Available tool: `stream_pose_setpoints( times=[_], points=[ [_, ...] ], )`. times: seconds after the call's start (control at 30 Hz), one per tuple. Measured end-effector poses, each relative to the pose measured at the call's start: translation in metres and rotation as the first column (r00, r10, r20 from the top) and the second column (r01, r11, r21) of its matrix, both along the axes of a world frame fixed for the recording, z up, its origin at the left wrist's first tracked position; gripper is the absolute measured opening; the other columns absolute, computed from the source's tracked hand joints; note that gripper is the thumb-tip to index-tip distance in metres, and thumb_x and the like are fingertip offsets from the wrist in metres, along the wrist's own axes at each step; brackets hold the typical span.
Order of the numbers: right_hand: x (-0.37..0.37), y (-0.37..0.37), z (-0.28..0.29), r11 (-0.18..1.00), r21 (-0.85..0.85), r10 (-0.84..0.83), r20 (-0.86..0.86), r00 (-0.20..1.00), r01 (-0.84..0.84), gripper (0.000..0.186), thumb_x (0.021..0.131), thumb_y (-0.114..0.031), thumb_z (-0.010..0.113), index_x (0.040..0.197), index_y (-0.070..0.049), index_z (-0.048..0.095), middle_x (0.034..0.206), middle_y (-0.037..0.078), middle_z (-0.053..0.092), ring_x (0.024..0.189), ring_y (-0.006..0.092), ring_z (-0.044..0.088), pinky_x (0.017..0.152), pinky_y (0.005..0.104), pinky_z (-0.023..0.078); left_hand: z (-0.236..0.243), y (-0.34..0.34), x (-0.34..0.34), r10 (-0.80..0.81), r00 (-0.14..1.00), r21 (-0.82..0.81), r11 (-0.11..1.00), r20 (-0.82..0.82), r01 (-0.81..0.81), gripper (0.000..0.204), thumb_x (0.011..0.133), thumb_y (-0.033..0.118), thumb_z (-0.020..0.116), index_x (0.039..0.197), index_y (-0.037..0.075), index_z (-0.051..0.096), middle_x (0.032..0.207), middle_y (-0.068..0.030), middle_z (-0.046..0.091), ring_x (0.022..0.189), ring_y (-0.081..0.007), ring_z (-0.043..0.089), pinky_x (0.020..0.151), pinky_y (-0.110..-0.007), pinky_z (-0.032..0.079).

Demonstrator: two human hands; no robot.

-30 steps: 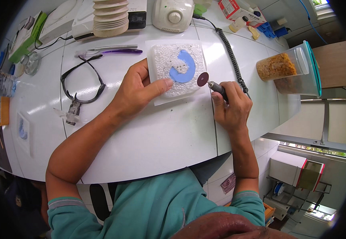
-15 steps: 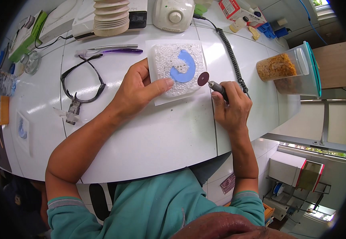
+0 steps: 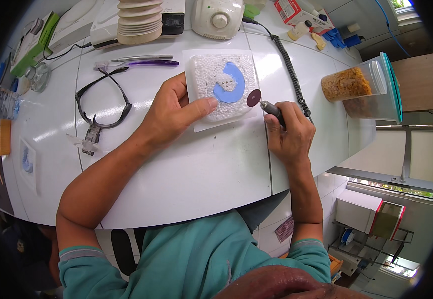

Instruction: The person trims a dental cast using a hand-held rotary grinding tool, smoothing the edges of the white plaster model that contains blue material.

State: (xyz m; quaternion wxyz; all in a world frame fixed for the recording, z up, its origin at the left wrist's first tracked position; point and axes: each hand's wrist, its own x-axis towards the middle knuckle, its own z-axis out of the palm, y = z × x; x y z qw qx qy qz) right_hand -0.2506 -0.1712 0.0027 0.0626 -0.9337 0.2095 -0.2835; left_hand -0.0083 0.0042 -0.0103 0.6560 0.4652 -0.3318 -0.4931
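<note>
My left hand [image 3: 179, 107] grips the left edge of a clear plastic tray [image 3: 249, 115], its thumb on top and its fingers behind or underneath. White beads [image 3: 201, 67] fill the tray, and a blue horseshoe-shaped piece [image 3: 239, 89] is set among them, with small beads inside its curve. In my right hand [image 3: 294, 130] is a dark rotary handpiece [image 3: 272, 109], held like a pen. A thin maroon cutting disc [image 3: 254, 98] sits at its tip, close to the tray's right edge; whether it touches, I cannot tell.
Dark-framed glasses [image 3: 123, 115], a purple-handled brush [image 3: 154, 63] and a metal instrument [image 3: 144, 58] lie to the left. A coiled cord [image 3: 291, 72] runs from the white control box [image 3: 219, 20]. A pleated hose [image 3: 139, 22] stands behind; lidded tubs [image 3: 348, 83] are at right.
</note>
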Motion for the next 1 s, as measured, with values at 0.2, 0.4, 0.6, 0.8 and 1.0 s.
stream_pose_setpoints(
  times=[0.2,0.4,0.6,0.8,1.0],
  points=[
    [0.0,0.0004,0.0002,1.0,-0.003,0.0,-0.002,1.0,0.0,0.033,0.102,-0.036,0.083,0.094,-0.007,0.07,0.075,0.005,0.063,0.056,0.0232,0.058,0.051,0.0376,0.041,0.0008,0.0004,-0.0003,0.0,1.0,0.001,1.0,-0.003,0.0,0.057,0.099,0.012,0.076,0.151,-0.005,0.06,0.139,-0.016,0.074,0.127,-0.0212,0.071,0.118,-0.04,0.053],
    [0.0,0.0004,0.0003,1.0,0.004,-0.003,-0.01,1.0,0.003,0.032,0.101,-0.035,0.083,0.095,-0.007,0.071,0.077,0.006,0.064,0.057,0.0243,0.059,0.052,0.0384,0.042,0.0007,0.0007,0.0,0.0,1.0,0.006,1.0,0.003,0.0,0.056,0.099,0.012,0.076,0.151,-0.005,0.06,0.14,-0.0156,0.074,0.127,-0.0208,0.071,0.118,-0.04,0.053],
    [-0.0001,0.0006,0.0007,1.0,0.017,-0.007,0.008,1.0,0.007,0.031,0.1,-0.035,0.084,0.095,-0.007,0.07,0.078,0.006,0.064,0.058,0.026,0.06,0.053,0.0392,0.043,-0.0001,0.0,-0.0008,0.008,1.0,-0.005,1.0,0.005,-0.008,0.056,0.099,0.012,0.075,0.151,-0.005,0.061,0.138,-0.0144,0.075,0.126,-0.0203,0.071,0.117,-0.04,0.053],
    [0.0001,0.0022,0.0011,1.0,0.009,0.001,0.007,1.0,-0.001,0.03,0.099,-0.033,0.085,0.095,-0.007,0.07,0.078,0.006,0.063,0.058,0.0264,0.06,0.053,0.0391,0.043,0.0016,0.0011,-0.0007,0.0,1.0,0.019,1.0,0.021,0.0,0.055,0.099,0.011,0.075,0.15,-0.005,0.061,0.138,-0.0142,0.075,0.125,-0.0201,0.071,0.116,-0.039,0.053],
    [0.0006,0.0006,0.0007,1.0,0.005,0.006,0.003,1.0,-0.006,0.031,0.1,-0.034,0.084,0.095,-0.007,0.07,0.076,0.006,0.062,0.058,0.0262,0.059,0.053,0.0394,0.042,0.0016,0.0003,-0.0005,0.003,1.0,0.009,1.0,0.014,-0.003,0.056,0.099,0.011,0.075,0.15,-0.005,0.061,0.138,-0.0141,0.075,0.125,-0.0199,0.071,0.116,-0.039,0.053]
  ],
)
